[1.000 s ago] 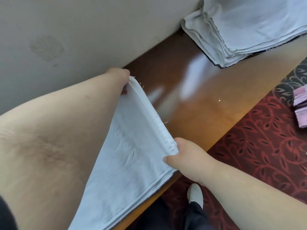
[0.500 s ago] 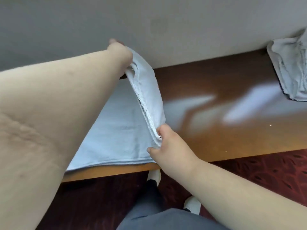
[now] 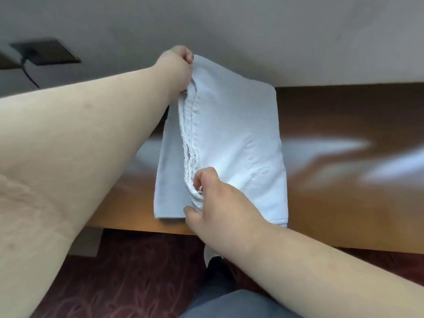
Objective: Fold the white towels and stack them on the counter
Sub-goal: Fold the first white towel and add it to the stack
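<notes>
Gripping the far corner of the white towel (image 3: pixel 231 143), the left hand (image 3: pixel 176 70) sits at about 11 o'clock from frame centre, fingers curled round the bunched hems and lifting that end off the surface. The right hand (image 3: pixel 220 203), at roughly 6 o'clock from centre, pinches the near end of the same stacked hems between thumb and curled fingers. The towel is folded into several layers; frayed edges run in a line between the two hands. Its right half lies flat on the wooden counter (image 3: pixel 344 180), with an embossed mark faintly visible, not legible. A lower layer shows at 9 o'clock of the hem line. The towel's near edge reaches the counter's front edge. A grey wall (image 3: pixel 252 31) stands behind the counter at 12 o'clock, with a dark wall plate (image 3: pixel 46 51) and cable at 10 o'clock. Patterned red carpet (image 3: pixel 126 276) lies below, at 7 o'clock.
</notes>
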